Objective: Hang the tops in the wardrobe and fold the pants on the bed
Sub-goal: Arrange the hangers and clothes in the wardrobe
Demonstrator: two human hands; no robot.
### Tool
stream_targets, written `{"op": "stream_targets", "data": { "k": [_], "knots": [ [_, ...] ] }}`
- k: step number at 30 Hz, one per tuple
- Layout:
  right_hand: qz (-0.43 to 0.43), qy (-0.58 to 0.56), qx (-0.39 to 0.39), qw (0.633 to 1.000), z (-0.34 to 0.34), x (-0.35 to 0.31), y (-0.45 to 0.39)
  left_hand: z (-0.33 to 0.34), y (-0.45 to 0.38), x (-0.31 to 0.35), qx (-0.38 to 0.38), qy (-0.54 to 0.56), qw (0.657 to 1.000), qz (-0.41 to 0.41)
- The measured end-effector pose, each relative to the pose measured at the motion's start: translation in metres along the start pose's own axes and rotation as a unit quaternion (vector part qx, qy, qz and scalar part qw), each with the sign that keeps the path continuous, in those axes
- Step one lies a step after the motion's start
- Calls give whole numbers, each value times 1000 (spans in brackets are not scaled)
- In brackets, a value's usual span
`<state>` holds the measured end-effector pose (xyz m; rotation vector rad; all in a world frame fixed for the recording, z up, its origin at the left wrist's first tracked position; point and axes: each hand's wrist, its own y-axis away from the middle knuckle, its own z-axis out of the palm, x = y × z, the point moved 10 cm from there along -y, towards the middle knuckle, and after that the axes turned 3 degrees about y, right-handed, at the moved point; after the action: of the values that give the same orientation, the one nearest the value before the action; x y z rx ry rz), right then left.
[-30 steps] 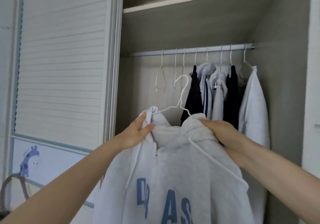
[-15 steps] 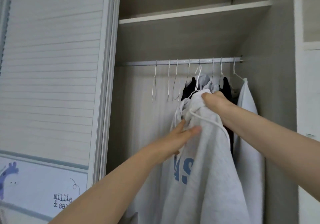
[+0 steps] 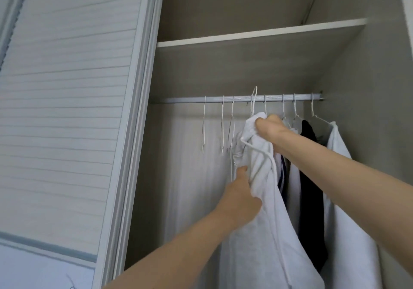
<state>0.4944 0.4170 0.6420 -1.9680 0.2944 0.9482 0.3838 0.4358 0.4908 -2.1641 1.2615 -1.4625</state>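
Light grey hooded sweatshirt on white wire hanger, long axis vertical, hem down, collar up just under silver wardrobe rail. Hanger hook tip at rail level; whether over rail, cannot tell. Right hand grips bunched collar. Left hand grips front fabric lower down. Dark and pale tops hang right of it; bare wire hangers left.

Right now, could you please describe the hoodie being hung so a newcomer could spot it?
Look under the wardrobe rail. Left of the hanging tops, the light grey hoodie is the only garment gripped by both hands, its hanger hook poking above the rail.
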Motion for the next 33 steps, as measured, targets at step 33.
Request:
{"op": "stream_targets", "data": {
  "k": [33],
  "knots": [
    [-57,244,46,967,101,12,-170,-30,-136,-137,67,-74,991,91]
  ]
}}
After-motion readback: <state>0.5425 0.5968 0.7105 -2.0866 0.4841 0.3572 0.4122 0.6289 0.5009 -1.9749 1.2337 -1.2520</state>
